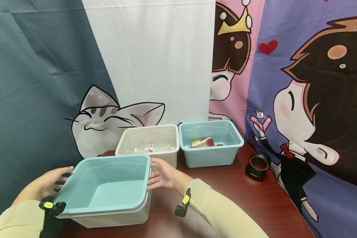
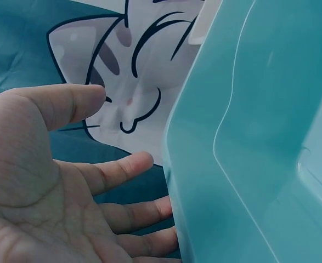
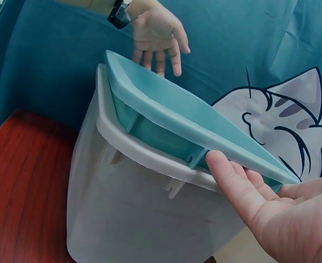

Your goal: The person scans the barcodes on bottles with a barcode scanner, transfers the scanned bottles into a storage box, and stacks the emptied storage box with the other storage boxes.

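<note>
A light blue plastic bin sits nested inside a white bin at the front left of the table. In the right wrist view the blue rim stands a little above the white rim. My left hand is at the bin's left side, fingers extended; in the left wrist view its lower fingertips reach the blue edge, partly hidden behind it. On the opposite side, my right hand has its fingers stretched out against the rims, without curling round them.
Behind stand a cream bin with a clear plastic bottle and another blue bin holding a yellow-and-red package. A black round-topped device is at the table's right. A printed curtain hangs behind the table.
</note>
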`<action>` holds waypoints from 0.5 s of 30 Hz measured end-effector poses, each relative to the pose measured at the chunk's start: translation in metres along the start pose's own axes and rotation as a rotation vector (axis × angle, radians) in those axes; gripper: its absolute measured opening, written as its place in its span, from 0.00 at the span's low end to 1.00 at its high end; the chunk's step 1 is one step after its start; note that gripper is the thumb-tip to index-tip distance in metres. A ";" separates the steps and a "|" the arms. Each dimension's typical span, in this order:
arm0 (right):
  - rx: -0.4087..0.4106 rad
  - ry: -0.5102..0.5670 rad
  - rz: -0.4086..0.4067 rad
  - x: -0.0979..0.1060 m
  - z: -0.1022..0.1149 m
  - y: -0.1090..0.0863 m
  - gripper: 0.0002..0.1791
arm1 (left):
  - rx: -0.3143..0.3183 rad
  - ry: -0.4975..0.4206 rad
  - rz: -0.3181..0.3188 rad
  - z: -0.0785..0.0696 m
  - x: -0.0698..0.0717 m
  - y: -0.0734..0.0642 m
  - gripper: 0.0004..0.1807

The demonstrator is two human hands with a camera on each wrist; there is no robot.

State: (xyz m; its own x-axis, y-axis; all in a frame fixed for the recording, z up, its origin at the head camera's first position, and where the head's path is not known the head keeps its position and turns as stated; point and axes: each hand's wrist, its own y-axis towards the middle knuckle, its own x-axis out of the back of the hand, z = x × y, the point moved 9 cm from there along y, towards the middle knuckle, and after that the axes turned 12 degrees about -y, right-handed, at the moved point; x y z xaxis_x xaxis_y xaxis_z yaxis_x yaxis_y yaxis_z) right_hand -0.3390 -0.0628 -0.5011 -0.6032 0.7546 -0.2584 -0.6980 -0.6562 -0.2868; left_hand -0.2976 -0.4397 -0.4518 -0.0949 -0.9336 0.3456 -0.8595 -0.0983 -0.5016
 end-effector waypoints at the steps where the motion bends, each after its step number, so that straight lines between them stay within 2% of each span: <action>1: 0.000 -0.002 0.001 0.000 0.000 0.000 0.47 | -0.003 -0.002 -0.001 0.000 0.000 0.001 0.51; 8: 0.006 -0.004 -0.001 0.002 0.002 -0.001 0.47 | -0.039 0.009 -0.007 -0.003 0.000 0.004 0.49; 15: 0.008 -0.009 0.000 0.003 0.004 -0.001 0.47 | -0.045 0.019 -0.014 -0.005 -0.003 0.005 0.53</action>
State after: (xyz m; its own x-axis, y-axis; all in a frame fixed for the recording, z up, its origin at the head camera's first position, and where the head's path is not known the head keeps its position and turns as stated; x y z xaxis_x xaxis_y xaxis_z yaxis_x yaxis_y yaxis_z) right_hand -0.3417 -0.0595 -0.4981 -0.6067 0.7546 -0.2502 -0.7009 -0.6562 -0.2796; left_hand -0.3040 -0.4356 -0.4518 -0.0919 -0.9256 0.3671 -0.8825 -0.0950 -0.4606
